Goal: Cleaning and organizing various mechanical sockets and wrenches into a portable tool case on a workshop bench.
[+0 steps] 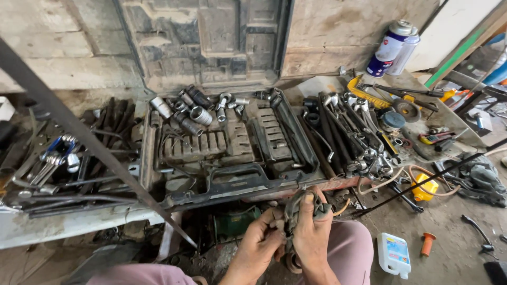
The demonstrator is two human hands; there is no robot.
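Both hands are closed on a dirty grey rag (301, 211) held low in front of the person's lap, just off the front edge of the counter (63, 224). The left hand (257, 244) pinches the rag's lower left side with fingers curled, while the right hand (312, 235) wraps around it from the right, thumb laid up along the cloth. The 2 hands touch each other around the bundle. Something round and dark shows under the rag at the bottom, too hidden to tell what.

Just behind the hands, an open black tool case (232, 153) lies at the middle of the counter, its lid propped against the wall. A cluster of metal sockets (193, 108) sits in the case's back left part. Toward the counter's left end lies a bunch of wrenches (53, 163) among dark bars. On the right half, a dense heap of spanners (354, 132) rests beside the case, and 2 spray cans (396, 47) stand at the back right corner. On the floor to the right sit a small yellow bottle (425, 187), a white plastic jug (394, 255) and an orange handle (426, 244).
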